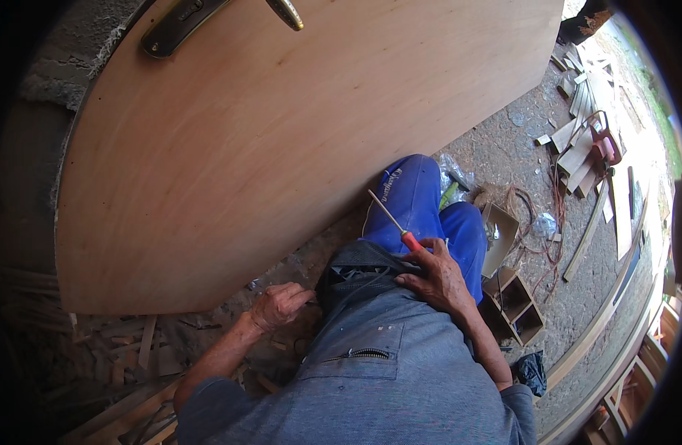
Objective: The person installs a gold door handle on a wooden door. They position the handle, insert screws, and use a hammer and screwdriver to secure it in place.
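My right hand (434, 279) is closed on a screwdriver (411, 240) with a red handle, its thin metal shaft slanting up and to the left over my blue trouser leg (415, 185). The same hand rests at the edge of a dark pouch (362, 268) at my waist, which gapes a little with dark contents inside. To the left of the pouch my left hand (280, 305) is closed, fingertips pinched together near the pouch's side. What those fingers hold, if anything, is hidden. Ahead stands a large wooden door (282, 148) bearing a dark, brass-edged lever handle (179, 28).
A divided wooden box (513, 304) and an open carton (500, 239) sit right of my knees. Beyond them lie cords (555, 222), a red power tool (605, 144) and scattered wood strips (578, 152). Wood offcuts (144, 345) litter the ground at left.
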A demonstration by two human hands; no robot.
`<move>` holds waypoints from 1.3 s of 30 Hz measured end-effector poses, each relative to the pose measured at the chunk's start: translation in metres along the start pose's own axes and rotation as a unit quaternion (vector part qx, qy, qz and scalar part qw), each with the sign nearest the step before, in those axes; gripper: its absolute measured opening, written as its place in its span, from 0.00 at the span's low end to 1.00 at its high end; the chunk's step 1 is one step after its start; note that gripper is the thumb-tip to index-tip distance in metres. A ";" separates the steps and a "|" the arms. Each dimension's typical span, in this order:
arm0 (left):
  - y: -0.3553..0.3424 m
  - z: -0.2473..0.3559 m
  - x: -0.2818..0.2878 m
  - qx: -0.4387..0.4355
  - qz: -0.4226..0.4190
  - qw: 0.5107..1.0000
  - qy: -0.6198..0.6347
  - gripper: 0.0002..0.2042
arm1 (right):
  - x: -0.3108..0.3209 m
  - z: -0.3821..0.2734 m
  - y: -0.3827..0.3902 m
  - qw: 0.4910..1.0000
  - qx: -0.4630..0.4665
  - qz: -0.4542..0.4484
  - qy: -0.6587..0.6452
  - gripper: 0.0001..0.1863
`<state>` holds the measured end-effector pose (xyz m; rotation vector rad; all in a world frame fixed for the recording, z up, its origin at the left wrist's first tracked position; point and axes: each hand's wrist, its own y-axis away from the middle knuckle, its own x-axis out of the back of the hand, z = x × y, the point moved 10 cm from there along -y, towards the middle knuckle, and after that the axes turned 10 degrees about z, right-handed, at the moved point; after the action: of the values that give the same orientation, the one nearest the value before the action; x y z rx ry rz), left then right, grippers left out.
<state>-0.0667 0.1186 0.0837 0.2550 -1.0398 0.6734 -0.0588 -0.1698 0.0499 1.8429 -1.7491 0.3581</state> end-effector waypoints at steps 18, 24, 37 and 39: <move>-0.108 -0.009 0.018 0.033 0.147 0.980 0.131 0.05 | 0.006 -0.005 0.002 0.997 -0.011 0.005 -0.072 0.23; -0.177 0.024 -0.022 -0.085 0.049 0.984 0.150 0.05 | 0.017 0.019 0.000 0.991 -0.029 0.070 -0.109 0.20; -0.210 0.056 -0.062 -0.141 -0.143 0.946 0.255 0.11 | 0.026 0.098 -0.003 0.944 -0.079 0.227 -0.227 0.12; -0.202 0.065 -0.089 -0.172 -0.192 0.948 0.188 0.11 | 0.015 0.107 -0.007 0.922 -0.141 0.200 -0.300 0.12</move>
<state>-0.0161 -0.1054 0.0628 0.0184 -0.6952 0.1677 -0.0704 -0.2425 -0.0291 1.4603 -2.4457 -0.3445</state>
